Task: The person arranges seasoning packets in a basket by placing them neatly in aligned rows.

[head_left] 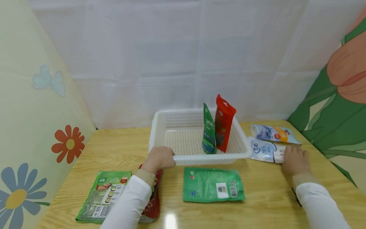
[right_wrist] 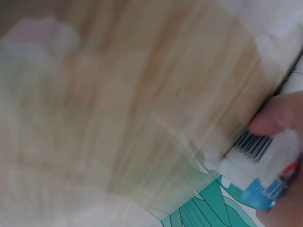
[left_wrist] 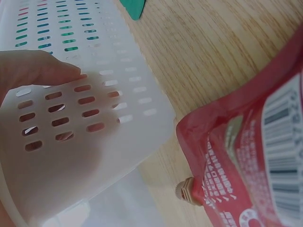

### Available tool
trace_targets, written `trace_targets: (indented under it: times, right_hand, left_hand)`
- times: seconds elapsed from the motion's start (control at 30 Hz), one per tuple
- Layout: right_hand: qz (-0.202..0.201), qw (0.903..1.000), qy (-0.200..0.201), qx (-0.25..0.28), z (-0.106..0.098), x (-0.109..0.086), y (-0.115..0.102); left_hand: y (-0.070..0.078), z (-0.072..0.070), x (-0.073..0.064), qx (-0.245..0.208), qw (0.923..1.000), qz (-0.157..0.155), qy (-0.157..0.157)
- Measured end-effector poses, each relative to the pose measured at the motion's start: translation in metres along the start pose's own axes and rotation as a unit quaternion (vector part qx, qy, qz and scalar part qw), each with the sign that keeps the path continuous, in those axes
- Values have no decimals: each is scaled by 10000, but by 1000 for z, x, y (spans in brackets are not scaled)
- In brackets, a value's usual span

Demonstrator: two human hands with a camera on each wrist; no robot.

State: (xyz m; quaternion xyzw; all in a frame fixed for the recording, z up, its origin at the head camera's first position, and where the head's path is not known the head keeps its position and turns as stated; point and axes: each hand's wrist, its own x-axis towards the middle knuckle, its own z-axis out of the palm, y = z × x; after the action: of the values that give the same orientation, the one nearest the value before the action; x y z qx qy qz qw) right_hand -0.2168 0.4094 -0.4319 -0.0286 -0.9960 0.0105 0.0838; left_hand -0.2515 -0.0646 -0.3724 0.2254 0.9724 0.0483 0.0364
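My left hand (head_left: 160, 158) grips the front-left rim of a white perforated plastic basket (head_left: 188, 158); in the left wrist view its thumb (left_wrist: 47, 71) lies against the slotted wall. Inside the basket, towards its right end, a green packet (head_left: 209, 133) and a red packet (head_left: 224, 122) stand upright. To the right of the basket, my right hand (head_left: 297, 160) pinches the right end of a white-and-blue packet (head_left: 261, 150). The right wrist view shows the thumb (right_wrist: 274, 118) on this packet's barcode side (right_wrist: 255, 146), with fingers on the other face.
Behind that packet lies a blue-and-orange packet (head_left: 274, 133). A green pouch (head_left: 213, 185) lies flat before the basket. At the left are a green food packet (head_left: 105, 194) and a red spouted pouch (left_wrist: 246, 161), partly under my left forearm. A white sheet (head_left: 171, 57) hangs behind the table.
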Motion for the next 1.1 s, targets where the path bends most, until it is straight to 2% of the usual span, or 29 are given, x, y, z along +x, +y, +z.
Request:
trace_targets:
  times: [0.1, 0.23, 0.37, 0.5, 0.6, 0.7, 0.93, 1.1]
  right_hand:
    - [89, 9996, -264, 4, -2, 2, 3]
    - [5, 9991, -424, -35, -5, 1, 7]
    - [-266, 9992, -233, -207, -7, -4, 5]
    - [-426, 9991, -19, -19, -10, -13, -2]
    - [-378, 9988, -80, 292, -14, -20, -6]
    - [-364, 9985, -190, 367, -17, -23, -7]
    - [-265, 9983, -200, 476, -22, -30, 4]
    - [-367, 9986, 83, 373, -24, -40, 17]
  left_hand:
    - [0, -1, 0, 17, 10000, -11, -7]
    - [1, -3, -1, 31, 10000, 7, -34]
    - [0, -6, -2, 52, 10000, 14, -51]
    - [-1, -7, -2, 37, 9999, -33, -109]
    - [-1, -6, -3, 8, 9999, -32, -159]
    - [0, -5, -3, -10, 9998, -41, -200]
    - [1, -2, -2, -21, 9999, -60, -142]
    - [2, -2, -2, -104, 9999, -45, -118]
